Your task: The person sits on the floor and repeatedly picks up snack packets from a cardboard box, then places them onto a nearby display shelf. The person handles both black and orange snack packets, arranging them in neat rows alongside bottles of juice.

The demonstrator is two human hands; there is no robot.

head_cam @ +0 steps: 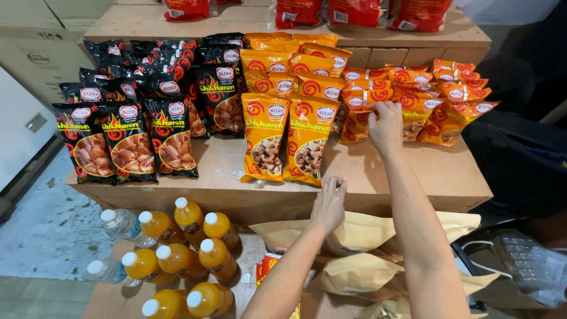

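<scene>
My right hand (pixel 385 125) reaches up over the wooden counter (pixel 413 171) and its fingers pinch the top of a small orange snack bag (pixel 357 125) in the right-hand pile. My left hand (pixel 329 205) rests lower down at the counter's front edge, fingers curled on the top of a brown paper bag (pixel 354 233); nothing is lifted in it. Two larger orange snack bags (pixel 287 139) lie side by side just above my left hand.
Black snack bags (pixel 133 118) fill the counter's left half. Red packs (pixel 354 12) lie on a higher shelf at the back. Orange drink bottles (pixel 177 254) and clear water bottles (pixel 121 223) stand below left. More paper bags (pixel 360 274) and wrapped plastic bottles (pixel 528 266) sit lower right.
</scene>
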